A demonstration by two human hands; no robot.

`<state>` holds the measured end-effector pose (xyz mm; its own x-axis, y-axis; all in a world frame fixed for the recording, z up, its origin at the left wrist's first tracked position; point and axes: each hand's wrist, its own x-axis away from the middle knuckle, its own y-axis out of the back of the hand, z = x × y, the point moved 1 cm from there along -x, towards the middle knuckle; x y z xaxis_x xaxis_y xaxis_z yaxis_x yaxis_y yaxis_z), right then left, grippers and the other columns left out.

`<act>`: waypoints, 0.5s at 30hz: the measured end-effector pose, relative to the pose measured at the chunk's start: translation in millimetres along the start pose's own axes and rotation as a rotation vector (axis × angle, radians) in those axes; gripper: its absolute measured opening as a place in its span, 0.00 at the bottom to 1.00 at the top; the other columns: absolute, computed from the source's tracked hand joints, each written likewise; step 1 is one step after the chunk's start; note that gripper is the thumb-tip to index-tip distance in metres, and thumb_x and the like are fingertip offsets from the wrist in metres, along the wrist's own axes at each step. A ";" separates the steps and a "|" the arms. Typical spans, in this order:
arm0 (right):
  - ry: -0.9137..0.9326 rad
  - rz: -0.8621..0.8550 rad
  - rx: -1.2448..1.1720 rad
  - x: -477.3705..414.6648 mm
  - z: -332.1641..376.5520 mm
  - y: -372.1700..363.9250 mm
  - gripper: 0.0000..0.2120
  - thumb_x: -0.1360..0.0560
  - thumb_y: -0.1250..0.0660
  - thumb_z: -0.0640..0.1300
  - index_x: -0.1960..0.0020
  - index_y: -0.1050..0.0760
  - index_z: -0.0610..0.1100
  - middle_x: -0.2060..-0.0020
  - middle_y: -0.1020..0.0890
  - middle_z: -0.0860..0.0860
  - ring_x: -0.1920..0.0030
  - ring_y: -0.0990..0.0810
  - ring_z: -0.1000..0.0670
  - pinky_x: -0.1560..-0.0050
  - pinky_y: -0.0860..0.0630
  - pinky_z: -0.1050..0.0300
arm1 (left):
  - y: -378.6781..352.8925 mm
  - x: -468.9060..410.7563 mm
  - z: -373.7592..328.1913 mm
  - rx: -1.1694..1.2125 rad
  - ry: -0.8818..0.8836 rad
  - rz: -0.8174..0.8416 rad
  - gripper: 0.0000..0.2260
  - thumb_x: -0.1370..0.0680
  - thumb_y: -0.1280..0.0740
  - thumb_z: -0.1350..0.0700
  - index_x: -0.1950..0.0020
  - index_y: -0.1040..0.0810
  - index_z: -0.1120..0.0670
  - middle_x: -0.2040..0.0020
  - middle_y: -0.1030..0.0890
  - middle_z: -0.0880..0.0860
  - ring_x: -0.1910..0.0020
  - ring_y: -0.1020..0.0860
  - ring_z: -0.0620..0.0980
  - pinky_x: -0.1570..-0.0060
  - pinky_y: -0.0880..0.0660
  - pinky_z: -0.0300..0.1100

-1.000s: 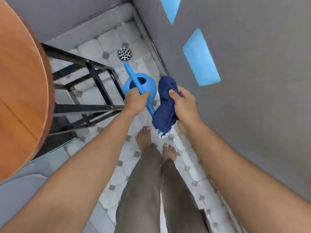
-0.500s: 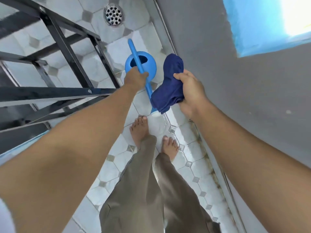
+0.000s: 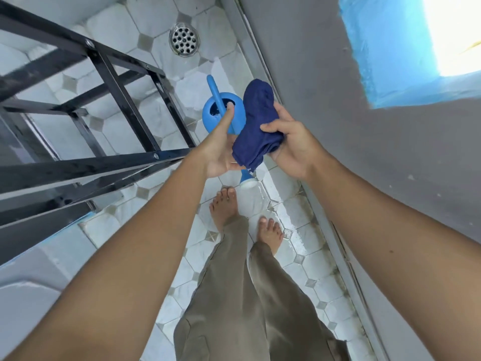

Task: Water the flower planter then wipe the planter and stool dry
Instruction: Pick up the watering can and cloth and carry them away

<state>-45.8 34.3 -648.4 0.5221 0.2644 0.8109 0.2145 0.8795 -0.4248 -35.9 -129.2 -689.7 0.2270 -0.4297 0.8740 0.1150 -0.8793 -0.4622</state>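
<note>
A dark blue cloth point(image 3: 257, 123) hangs bunched in my right hand point(image 3: 291, 144), which grips it from the right. My left hand point(image 3: 221, 149) is turned palm up beside and partly under the cloth, thumb stretched out, its fingers hidden by the fabric. Below both hands a blue watering can point(image 3: 216, 110) sits over the tiled floor, its long handle running past my thumb and its white-tipped spout point(image 3: 246, 181) pointing toward my feet. The stool's black metal frame point(image 3: 109, 162) fills the left. No planter is in view.
A grey wall point(image 3: 338, 178) runs close along the right, with a bright blue-edged opening point(image 3: 390, 61) at top right. A round floor drain point(image 3: 184, 39) lies beyond the can. The white tiles point(image 3: 296, 220) near my bare feet point(image 3: 225, 204) are wet.
My left hand has let go of the watering can's handle and turned palm up under the cloth. The right hand has brought the cloth closer to the left hand.
</note>
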 end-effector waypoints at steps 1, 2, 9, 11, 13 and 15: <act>-0.015 0.054 0.021 -0.8 0.3 -1.3 0.32 0.26 0.41 0.28 0.25 0.34 0.46 0.38 0.20 0.45 0.41 0.22 0.45 0.38 0.26 0.51 | -0.9 3.8 1.4 0.071 -0.056 0.031 0.35 0.26 0.39 0.31 0.30 0.25 0.56 0.36 0.19 0.56 0.39 0.19 0.54 0.45 0.21 0.50; -0.030 0.092 0.045 -2.1 0.4 -2.2 0.34 0.27 0.41 0.26 0.24 0.35 0.46 0.37 0.21 0.44 0.39 0.22 0.44 0.36 0.27 0.50 | -0.3 4.3 2.6 0.125 -0.122 0.011 0.29 0.23 0.36 0.38 0.29 0.26 0.56 0.35 0.19 0.56 0.40 0.19 0.54 0.46 0.21 0.49; -0.027 0.001 0.486 -25.9 5.1 -7.5 0.37 0.32 0.28 0.24 0.28 0.31 0.45 0.41 0.18 0.41 0.41 0.17 0.40 0.43 0.19 0.46 | 23.6 0.6 -6.6 -0.001 -0.497 -0.467 0.16 0.23 0.29 0.57 0.36 0.26 0.57 0.42 0.18 0.56 0.46 0.18 0.54 0.58 0.19 0.47; 0.021 -0.093 0.677 -35.1 6.7 -9.2 0.36 0.34 0.25 0.27 0.30 0.28 0.46 0.45 0.17 0.45 0.44 0.16 0.42 0.46 0.17 0.46 | 27.3 2.1 -13.1 -0.187 -0.578 -0.560 0.11 0.23 0.29 0.56 0.43 0.26 0.54 0.46 0.18 0.55 0.50 0.18 0.53 0.59 0.20 0.47; 0.105 -0.168 0.810 -44.9 8.3 -12.9 0.35 0.32 0.24 0.30 0.29 0.29 0.45 0.43 0.18 0.48 0.42 0.18 0.44 0.48 0.16 0.51 | 30.6 1.7 -19.6 -0.316 -0.658 -0.620 0.09 0.24 0.30 0.55 0.47 0.26 0.53 0.50 0.18 0.56 0.52 0.19 0.54 0.55 0.20 0.51; 0.223 -0.240 0.936 -55.5 7.8 -19.9 0.38 0.31 0.23 0.33 0.25 0.34 0.44 0.35 0.23 0.47 0.38 0.22 0.46 0.42 0.19 0.52 | 34.5 -4.4 -25.3 -0.366 -0.712 -0.710 0.09 0.24 0.30 0.55 0.47 0.27 0.54 0.52 0.19 0.55 0.53 0.20 0.53 0.50 0.20 0.50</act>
<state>-85.5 5.1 -681.8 0.7142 0.0420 0.6987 -0.3532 0.8834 0.3080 -57.4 -162.8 -705.7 0.7482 0.3194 0.5815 0.1729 -0.9401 0.2940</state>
